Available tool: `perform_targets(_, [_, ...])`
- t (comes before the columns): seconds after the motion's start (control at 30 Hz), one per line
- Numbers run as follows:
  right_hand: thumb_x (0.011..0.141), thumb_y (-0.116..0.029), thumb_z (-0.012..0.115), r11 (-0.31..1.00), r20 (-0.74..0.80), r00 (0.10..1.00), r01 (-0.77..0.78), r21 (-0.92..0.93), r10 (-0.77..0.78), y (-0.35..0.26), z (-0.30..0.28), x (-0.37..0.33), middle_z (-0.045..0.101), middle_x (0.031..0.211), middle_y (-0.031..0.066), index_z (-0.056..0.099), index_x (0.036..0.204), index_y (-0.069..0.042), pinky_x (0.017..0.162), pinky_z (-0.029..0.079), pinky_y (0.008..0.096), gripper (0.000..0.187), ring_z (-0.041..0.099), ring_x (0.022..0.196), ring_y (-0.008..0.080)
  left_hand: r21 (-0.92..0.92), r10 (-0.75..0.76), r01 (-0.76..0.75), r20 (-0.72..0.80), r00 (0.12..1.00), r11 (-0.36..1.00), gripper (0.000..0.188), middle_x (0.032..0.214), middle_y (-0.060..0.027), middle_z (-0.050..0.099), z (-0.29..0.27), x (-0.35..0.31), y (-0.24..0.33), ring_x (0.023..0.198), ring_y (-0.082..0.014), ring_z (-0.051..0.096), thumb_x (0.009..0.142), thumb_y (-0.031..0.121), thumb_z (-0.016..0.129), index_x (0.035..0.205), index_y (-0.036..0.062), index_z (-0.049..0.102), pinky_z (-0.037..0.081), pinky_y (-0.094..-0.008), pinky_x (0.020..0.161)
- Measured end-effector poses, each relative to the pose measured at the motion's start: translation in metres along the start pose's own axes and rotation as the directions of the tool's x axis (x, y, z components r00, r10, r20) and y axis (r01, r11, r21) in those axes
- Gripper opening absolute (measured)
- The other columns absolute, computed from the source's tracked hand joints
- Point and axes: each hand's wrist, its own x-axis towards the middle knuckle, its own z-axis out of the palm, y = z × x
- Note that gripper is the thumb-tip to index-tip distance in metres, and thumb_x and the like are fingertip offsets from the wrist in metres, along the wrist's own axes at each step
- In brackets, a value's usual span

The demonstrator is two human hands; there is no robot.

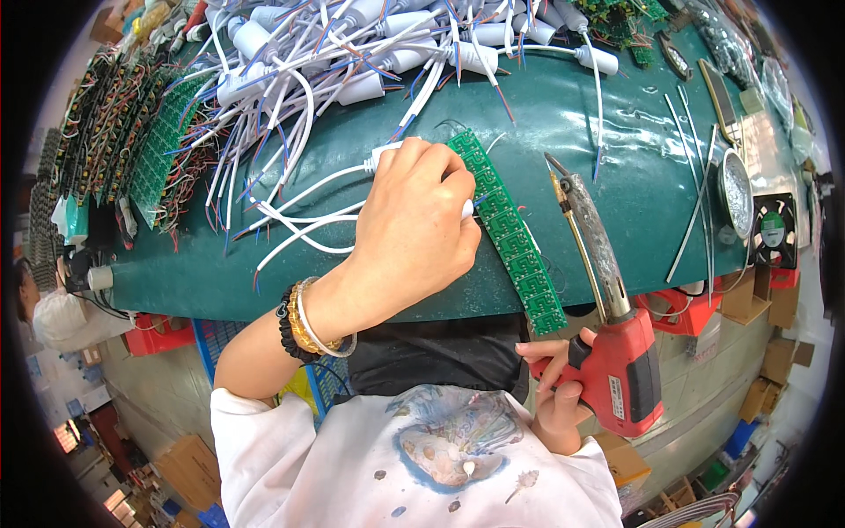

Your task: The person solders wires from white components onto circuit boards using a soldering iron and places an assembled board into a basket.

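Note:
My left hand is closed around a white cable, whose end with a blue wire pokes out beside a long strip of green circuit boards. The strip lies slantwise on the green table and reaches past its near edge. Against the back of the fingers is a white plastic connector, partly hidden. My right hand grips a red and black soldering gun by its handle. Its metal barrel and tip point up over the table, right of the strip, apart from it. A thin brass-coloured tube runs along the barrel.
A heap of white cables with connectors covers the far side of the green table. Wired boards are stacked at left. Thin metal rods, a round metal dish and a black fan are at right.

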Motion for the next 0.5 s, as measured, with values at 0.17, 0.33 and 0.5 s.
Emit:
perform_targets(0.17, [0.091,-0.051,0.050,0.997,-0.063,0.998,0.012,0.076,-0.007,-0.002,0.007,0.005,0.046,0.055,0.0045,0.032,0.131,0.004,0.060,0.049,0.0275,0.071,0.066,0.075,0.0280,-0.001,0.037,-0.037,0.003,0.999,0.999,0.017,0.091,-0.0095,0.057,-0.002,-0.001,-0.003,0.088,-0.0287,0.051,0.065,0.001,0.065,0.080,0.0021,0.058,0.038,-0.0385,0.078])
perform_targets(0.33, [0.093,-0.048,0.050,1.000,0.015,1.000,0.023,0.003,-0.023,0.004,0.002,0.008,0.048,0.056,0.0045,0.029,0.134,0.004,0.060,0.048,0.0269,0.069,0.066,0.077,0.0282,-0.093,0.041,-0.036,0.049,0.998,0.995,0.017,0.096,-0.0100,0.059,-0.014,-0.002,-0.008,0.092,-0.0280,0.052,0.069,0.003,0.065,0.084,0.0037,0.056,0.036,-0.0384,0.081])
perform_targets(0.5, [0.095,-0.044,0.047,0.998,0.045,0.998,0.038,-0.056,-0.036,0.009,0.002,0.005,0.048,0.057,0.0049,0.028,0.135,0.005,0.060,0.048,0.0278,0.066,0.066,0.077,0.0283,-0.228,0.180,-0.154,0.098,0.979,0.961,0.007,0.106,-0.0120,0.057,-0.023,-0.004,-0.011,0.100,-0.0307,0.049,0.075,0.011,0.062,0.079,0.0057,0.059,0.034,-0.0424,0.088])
